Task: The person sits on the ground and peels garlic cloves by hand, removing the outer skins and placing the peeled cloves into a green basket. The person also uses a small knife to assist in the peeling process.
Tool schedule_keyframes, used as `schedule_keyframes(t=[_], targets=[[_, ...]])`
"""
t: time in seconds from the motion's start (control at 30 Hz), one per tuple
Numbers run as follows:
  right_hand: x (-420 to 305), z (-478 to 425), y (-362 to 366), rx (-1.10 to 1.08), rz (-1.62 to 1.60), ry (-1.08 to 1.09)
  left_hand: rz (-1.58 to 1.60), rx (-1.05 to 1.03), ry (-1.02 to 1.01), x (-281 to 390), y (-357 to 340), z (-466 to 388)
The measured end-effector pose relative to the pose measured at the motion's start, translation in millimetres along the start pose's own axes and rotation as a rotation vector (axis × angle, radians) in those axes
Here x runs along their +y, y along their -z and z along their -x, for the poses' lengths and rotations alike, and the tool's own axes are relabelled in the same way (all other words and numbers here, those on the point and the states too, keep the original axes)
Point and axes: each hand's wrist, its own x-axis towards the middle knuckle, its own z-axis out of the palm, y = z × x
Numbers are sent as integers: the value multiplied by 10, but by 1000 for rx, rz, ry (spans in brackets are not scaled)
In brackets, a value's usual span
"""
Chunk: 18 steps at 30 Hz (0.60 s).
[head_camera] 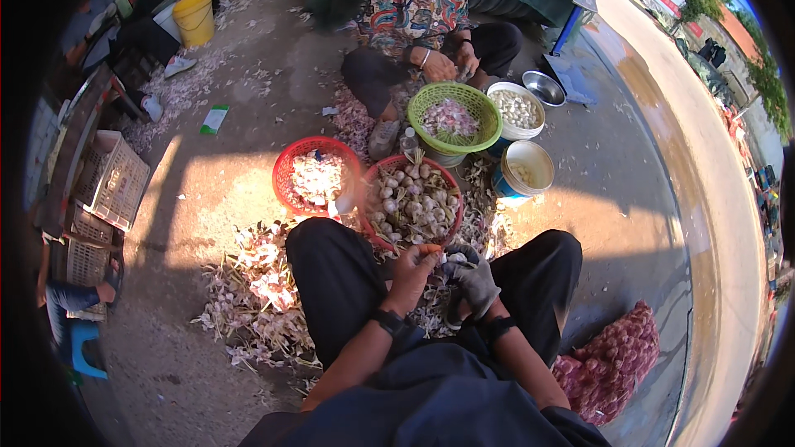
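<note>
Between my knees, my two hands meet over a small piece of garlic. My right hand, in a grey work glove, is closed around it. My left hand has no glove, but orange covering shows on its fingertips, which pinch at the garlic's left side. Just beyond them stands a red plastic basket full of garlic bulbs with stalks. Another red basket, to its left, holds garlic skins or pieces in bright sun. Fingers hide part of the garlic.
Opposite sits a person in a patterned shirt, behind a green basket of pinkish garlic. White buckets stand to its right. Peelings lie left of my legs. A red mesh sack lies at right, crates at left.
</note>
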Motion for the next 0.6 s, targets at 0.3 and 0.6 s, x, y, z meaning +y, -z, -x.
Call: schedule_keyframes(t=[0.3,0.6], targets=[[-2,-52,-31,70,96,-9,-83,-33,-127,-139,80,-84],[-77,-7,-65,68,188,31,72,-10,-8,-97,97,-74]])
